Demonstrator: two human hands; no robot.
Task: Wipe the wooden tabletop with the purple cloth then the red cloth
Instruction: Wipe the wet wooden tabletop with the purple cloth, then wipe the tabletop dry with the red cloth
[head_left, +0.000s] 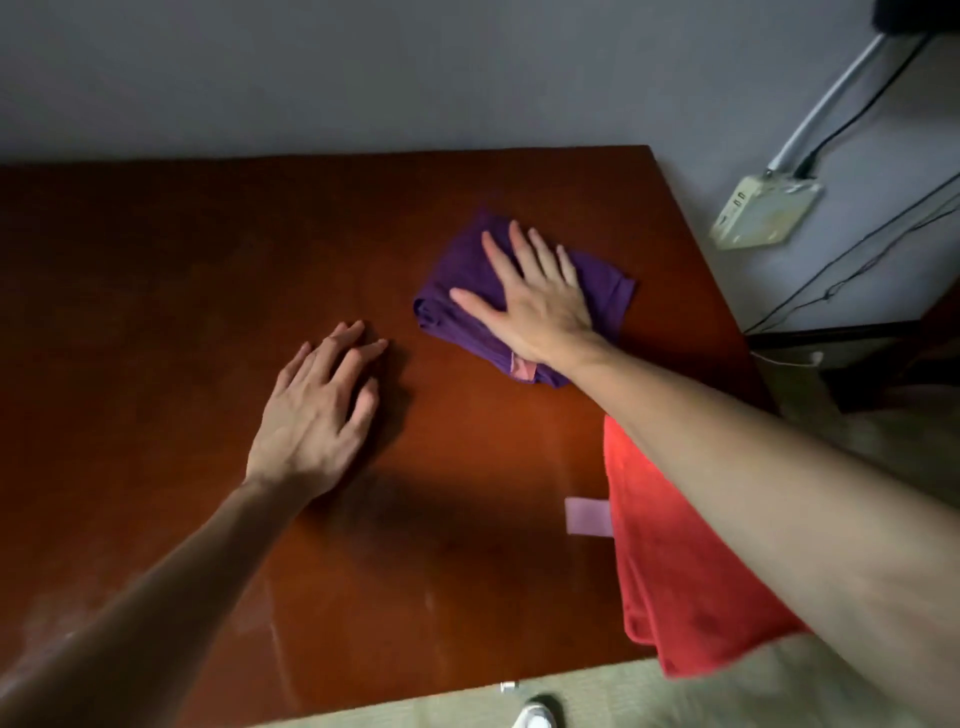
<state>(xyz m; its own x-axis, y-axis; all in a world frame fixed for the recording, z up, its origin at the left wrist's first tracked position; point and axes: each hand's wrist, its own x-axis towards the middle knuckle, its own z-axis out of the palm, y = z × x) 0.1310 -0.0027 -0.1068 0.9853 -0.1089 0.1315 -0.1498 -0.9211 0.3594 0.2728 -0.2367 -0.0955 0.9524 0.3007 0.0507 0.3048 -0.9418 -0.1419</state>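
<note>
The purple cloth (524, 291) lies bunched on the far right part of the wooden worktop (208, 260), with the right hand (535, 299) pressing flat on it, fingers (519, 244) straight and spread. A pink label (523, 368) shows at its near edge; any writing is too blurred to read. The left hand (317, 410) rests on the wood, fingers released. The red cloth (675, 561) hangs over the near right edge, beside a pale purple tag (588, 515).

Purple cloth (524, 291) behind red cloth (675, 571)
</note>
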